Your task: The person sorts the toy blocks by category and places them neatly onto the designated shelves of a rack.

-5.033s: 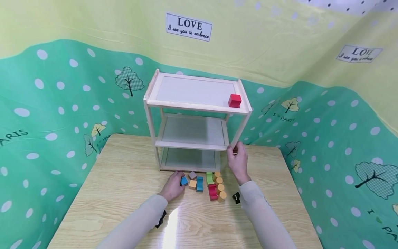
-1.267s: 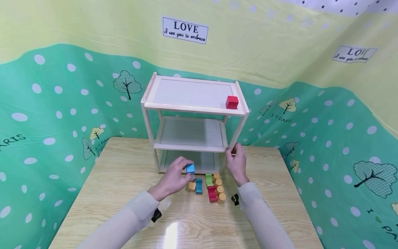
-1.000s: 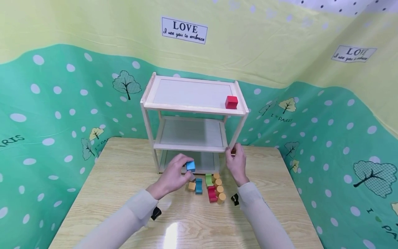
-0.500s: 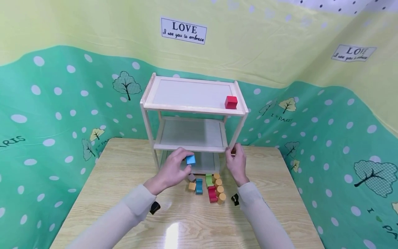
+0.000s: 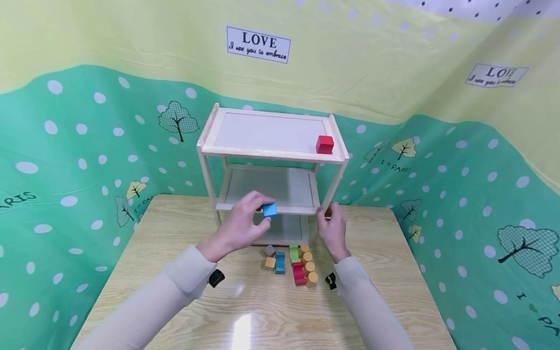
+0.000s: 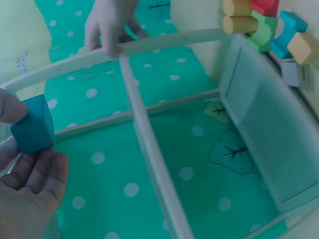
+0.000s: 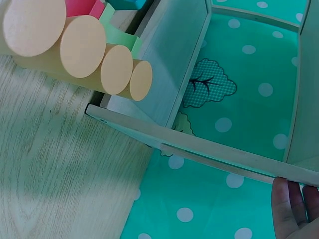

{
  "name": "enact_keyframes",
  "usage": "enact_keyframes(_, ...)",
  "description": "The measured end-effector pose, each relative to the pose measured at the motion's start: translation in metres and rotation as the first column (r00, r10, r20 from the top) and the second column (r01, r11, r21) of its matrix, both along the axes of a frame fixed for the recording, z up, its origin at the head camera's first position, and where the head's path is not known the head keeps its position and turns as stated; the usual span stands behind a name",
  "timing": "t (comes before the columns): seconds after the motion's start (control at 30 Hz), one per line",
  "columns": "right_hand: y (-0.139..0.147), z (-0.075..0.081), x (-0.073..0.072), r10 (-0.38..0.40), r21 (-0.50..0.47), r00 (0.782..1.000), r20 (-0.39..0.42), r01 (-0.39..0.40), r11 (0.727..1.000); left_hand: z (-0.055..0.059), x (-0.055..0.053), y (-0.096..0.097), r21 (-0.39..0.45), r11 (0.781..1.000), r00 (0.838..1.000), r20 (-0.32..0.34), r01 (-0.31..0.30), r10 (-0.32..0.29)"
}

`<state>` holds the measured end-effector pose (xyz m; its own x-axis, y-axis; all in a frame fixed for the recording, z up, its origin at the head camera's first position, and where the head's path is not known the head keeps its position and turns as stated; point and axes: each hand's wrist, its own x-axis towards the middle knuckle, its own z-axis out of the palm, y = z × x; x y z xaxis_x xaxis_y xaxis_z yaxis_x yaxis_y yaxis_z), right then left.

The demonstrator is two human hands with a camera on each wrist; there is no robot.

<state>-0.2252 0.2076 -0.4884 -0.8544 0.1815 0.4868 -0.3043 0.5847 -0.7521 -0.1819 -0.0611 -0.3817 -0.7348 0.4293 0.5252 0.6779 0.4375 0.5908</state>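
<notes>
My left hand (image 5: 242,222) pinches a blue cube block (image 5: 270,209) between thumb and fingers. In the head view the block overlaps the front edge of the middle shelf; the left wrist view shows the same blue block (image 6: 34,124) against the thumb, other fingertips below it. My right hand (image 5: 333,232) grips the right front post of the white three-tier shelf rack (image 5: 271,154), level with the middle shelf. Seen from the right wrist, the right hand's fingers (image 7: 282,204) lie against that post. A red cube block (image 5: 324,145) sits at the top shelf's right front corner.
Before the rack on the wooden table (image 5: 183,233) lie a grey block (image 5: 270,250), an orange cube (image 5: 270,263), blue (image 5: 280,262), green (image 5: 294,253) and red (image 5: 299,273) curved blocks, and several orange cylinders (image 5: 309,268). A patterned curtain (image 5: 463,204) surrounds the table.
My left hand has picked the blue cube off the table and lifted it from in front of the bottom shelf to the middle shelf's height. The right hand has kept its grip on the post.
</notes>
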Motion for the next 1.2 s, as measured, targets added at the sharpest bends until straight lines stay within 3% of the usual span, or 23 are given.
enact_keyframes(0.5,-0.003,0.001,0.0,0.006,-0.016,1.0,0.019,-0.005,1.0,0.046,-0.007,-0.006,-0.002,1.0,0.993,-0.12,0.016,-0.016)
enact_keyframes(1.2,-0.002,0.001,0.001,0.001,-0.021,0.999,0.035,0.0,1.0,0.096,-0.016,-0.003,-0.014,0.998,0.983,-0.176,0.056,-0.058)
